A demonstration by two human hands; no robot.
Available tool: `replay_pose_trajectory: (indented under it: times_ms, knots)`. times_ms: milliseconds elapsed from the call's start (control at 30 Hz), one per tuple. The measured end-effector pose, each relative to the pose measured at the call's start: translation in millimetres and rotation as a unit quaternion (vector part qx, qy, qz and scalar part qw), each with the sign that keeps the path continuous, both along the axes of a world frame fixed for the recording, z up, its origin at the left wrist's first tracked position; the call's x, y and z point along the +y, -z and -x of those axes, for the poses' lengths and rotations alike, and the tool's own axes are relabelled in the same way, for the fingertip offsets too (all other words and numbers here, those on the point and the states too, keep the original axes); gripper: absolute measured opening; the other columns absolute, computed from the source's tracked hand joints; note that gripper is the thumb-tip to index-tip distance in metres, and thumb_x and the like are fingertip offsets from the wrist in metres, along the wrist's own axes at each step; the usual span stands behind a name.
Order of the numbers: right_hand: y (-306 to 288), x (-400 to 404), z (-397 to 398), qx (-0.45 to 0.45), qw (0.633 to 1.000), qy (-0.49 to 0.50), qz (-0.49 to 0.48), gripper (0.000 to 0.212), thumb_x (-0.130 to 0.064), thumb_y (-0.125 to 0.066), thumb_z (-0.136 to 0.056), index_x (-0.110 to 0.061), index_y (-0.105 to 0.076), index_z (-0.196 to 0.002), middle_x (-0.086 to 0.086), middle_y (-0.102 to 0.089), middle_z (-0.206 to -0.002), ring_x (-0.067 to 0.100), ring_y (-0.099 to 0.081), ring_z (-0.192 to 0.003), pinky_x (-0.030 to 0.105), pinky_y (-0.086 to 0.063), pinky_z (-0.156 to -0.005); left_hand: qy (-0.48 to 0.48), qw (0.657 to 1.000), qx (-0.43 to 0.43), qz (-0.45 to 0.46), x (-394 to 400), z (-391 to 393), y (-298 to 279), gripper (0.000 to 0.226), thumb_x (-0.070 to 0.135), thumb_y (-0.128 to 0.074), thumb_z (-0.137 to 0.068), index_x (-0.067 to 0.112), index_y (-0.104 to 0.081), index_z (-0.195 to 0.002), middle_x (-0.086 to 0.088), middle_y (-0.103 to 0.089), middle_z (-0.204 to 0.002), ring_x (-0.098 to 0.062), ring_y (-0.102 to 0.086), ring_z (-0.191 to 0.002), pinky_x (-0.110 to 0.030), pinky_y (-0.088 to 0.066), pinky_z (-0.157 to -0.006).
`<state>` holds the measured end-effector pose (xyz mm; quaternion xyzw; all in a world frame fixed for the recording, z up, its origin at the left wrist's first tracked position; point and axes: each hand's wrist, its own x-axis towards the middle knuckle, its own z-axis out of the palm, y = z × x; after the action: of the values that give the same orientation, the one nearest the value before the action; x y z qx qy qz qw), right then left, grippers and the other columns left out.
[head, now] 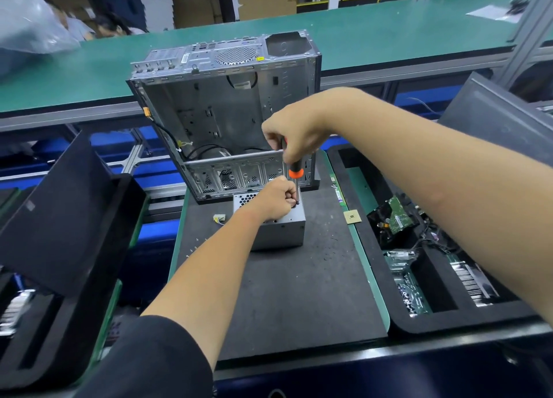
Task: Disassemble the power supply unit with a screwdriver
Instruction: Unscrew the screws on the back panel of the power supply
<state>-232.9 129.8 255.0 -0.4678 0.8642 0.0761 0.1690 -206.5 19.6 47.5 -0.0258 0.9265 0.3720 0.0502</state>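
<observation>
A grey metal power supply unit stands on the black mat in front of me, its perforated top facing up. My right hand grips the black and orange handle of a screwdriver, which points straight down at the unit's top right corner. My left hand rests on the unit's top, its fingers pinched around the screwdriver's shaft near the tip. The tip and the screw are hidden by those fingers. A white connector on short wires lies left of the unit.
An empty open computer case stands right behind the unit. Black foam trays sit on both sides, the right tray holding a hard drive and circuit boards. A small chip lies on the mat's right edge. Tiny screws lie at left.
</observation>
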Motion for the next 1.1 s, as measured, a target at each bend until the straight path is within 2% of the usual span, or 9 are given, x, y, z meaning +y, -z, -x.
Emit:
replay_pose_trajectory:
  times_ms: [167, 233, 333, 467, 633, 733, 833, 967, 1100]
  knots:
    - [4, 5, 1, -0.036, 0.999, 0.022, 0.026, 0.019, -0.021, -0.065, -0.085, -0.012, -0.056, -0.1, 0.006, -0.062, -0.092, 0.024, -0.067, -0.062, 0.028, -0.048, -0.055, 0.011, 0.999, 0.03, 0.025, 0, -1, 1, 0.01, -0.009, -0.051, -0.086, -0.006, -0.06, -0.087, -0.003, -0.046, -0.087, -0.009, -0.048, -0.069, -0.022, -0.044, -0.07]
    - [7, 5, 1, -0.008, 0.997, 0.061, 0.041, 0.03, -0.039, -0.051, -0.093, -0.009, -0.055, -0.097, 0.011, -0.067, -0.088, 0.026, -0.069, -0.051, 0.029, -0.051, -0.054, 0.013, 0.999, 0.04, 0.029, 0, -2, 0, 0.01, -0.009, -0.052, -0.085, -0.002, -0.06, -0.083, 0.001, -0.042, -0.084, -0.009, -0.044, -0.068, -0.017, -0.041, -0.067]
    - [8, 2, 3, 0.029, 0.996, 0.083, 0.031, 0.034, -0.024, -0.032, -0.096, -0.001, -0.056, -0.103, 0.019, -0.07, -0.073, 0.028, -0.066, -0.047, 0.026, -0.044, -0.05, 0.014, 0.999, 0.031, 0.022, 0, -2, 0, 0.013, -0.009, -0.052, -0.085, 0.001, -0.059, -0.081, -0.002, -0.044, -0.087, -0.008, -0.044, -0.068, -0.011, -0.038, -0.063]
    - [7, 6, 5, -0.012, 0.998, 0.025, 0.061, 0.01, -0.017, -0.046, -0.091, -0.014, -0.048, -0.1, 0.009, -0.068, -0.076, 0.024, -0.068, -0.061, 0.029, -0.045, -0.058, 0.013, 0.999, 0.029, 0.021, 0, -2, 2, 0.011, -0.009, -0.051, -0.086, -0.005, -0.061, -0.085, -0.004, -0.044, -0.089, -0.008, -0.044, -0.066, -0.009, -0.038, -0.062]
    - [11, 15, 5, -0.01, 0.994, -0.001, 0.105, 0.016, -0.011, -0.059, -0.079, -0.013, -0.055, -0.095, -0.002, -0.058, -0.081, 0.016, -0.054, -0.07, 0.03, -0.042, -0.058, 0.008, 1.0, 0.014, 0.02, 1, -2, -2, 0.034, -0.008, -0.053, -0.086, 0.018, -0.049, -0.065, 0.005, -0.04, -0.083, -0.006, -0.042, -0.064, -0.006, -0.037, -0.058]
    - [11, 16, 3, 0.04, 0.997, 0.033, 0.059, 0.021, -0.028, -0.045, -0.091, -0.01, -0.052, -0.084, 0.009, -0.062, -0.079, 0.023, -0.065, -0.052, 0.03, -0.044, -0.054, 0.007, 0.999, 0.026, 0.021, 2, -4, -3, 0.039, -0.009, -0.053, -0.085, 0.022, -0.047, -0.063, 0.006, -0.039, -0.081, -0.005, -0.041, -0.063, -0.002, -0.035, -0.058]
    - [12, 13, 4, 0.128, 0.992, 0.016, 0.001, 0.026, -0.015, -0.037, -0.096, -0.008, -0.052, -0.076, 0.011, -0.059, -0.073, 0.024, -0.053, -0.055, 0.029, -0.034, -0.051, 0.003, 0.999, 0.031, 0.017, 3, -6, -4, 0.039, -0.01, -0.052, -0.085, 0.022, -0.048, -0.063, 0.007, -0.039, -0.081, -0.005, -0.041, -0.063, -0.003, -0.036, -0.058]
    - [11, 15, 11, 0.044, 0.996, -0.011, 0.074, 0.008, -0.019, -0.05, -0.091, -0.013, -0.052, -0.095, 0.005, -0.067, -0.087, 0.024, -0.059, -0.074, 0.032, -0.04, -0.061, 0.001, 0.999, 0.035, 0.013, 3, -9, -5, 0.036, -0.01, -0.052, -0.086, 0.019, -0.049, -0.064, 0.007, -0.04, -0.082, -0.006, -0.043, -0.064, -0.004, -0.037, -0.06]
    - [8, 23, 9, -0.04, 0.99, -0.018, 0.131, 0.022, -0.01, -0.064, -0.079, -0.02, -0.054, -0.095, -0.01, -0.053, -0.086, 0.02, -0.054, -0.078, 0.033, -0.045, -0.066, -0.01, 0.999, 0.05, 0.013, 4, -10, -1, 0.012, -0.009, -0.054, -0.085, 0.0, -0.061, -0.08, 0.006, -0.041, -0.081, -0.007, -0.045, -0.066, -0.011, -0.04, -0.065]
